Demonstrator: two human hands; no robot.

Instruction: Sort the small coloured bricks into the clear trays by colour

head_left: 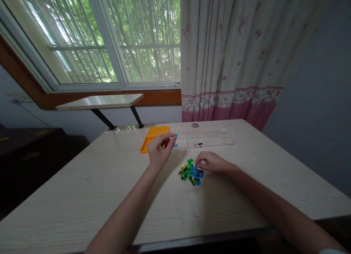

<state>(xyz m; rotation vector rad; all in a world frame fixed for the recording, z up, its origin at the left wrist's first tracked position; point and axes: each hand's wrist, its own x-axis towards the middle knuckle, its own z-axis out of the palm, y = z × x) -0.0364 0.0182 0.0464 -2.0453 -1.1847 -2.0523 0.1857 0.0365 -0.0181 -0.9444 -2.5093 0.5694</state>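
A small heap of tiny green, blue, dark brown and yellow toy bricks (pixel 191 172) lies on the table. My right hand (pixel 212 162) is at the upper right edge of this heap, thumb and fingertips pinched together; whatever is between them is too small to make out. Raised above the left end of a clear compartment tray (pixel 204 141), my left hand (pixel 160 148) holds a small blue brick (pixel 176 135) between thumb and forefinger. A few small pieces lie in the tray: blue at the left, dark brown in the middle, yellow at the right.
Behind my left hand an orange box (pixel 156 131) lies on the pale wooden table (pixel 109 195). A small dark round object (pixel 195 125) lies near the back edge. A raised shelf (pixel 101 101) on black legs stands at the back left, below the window; a curtain (pixel 233 56) hangs behind.
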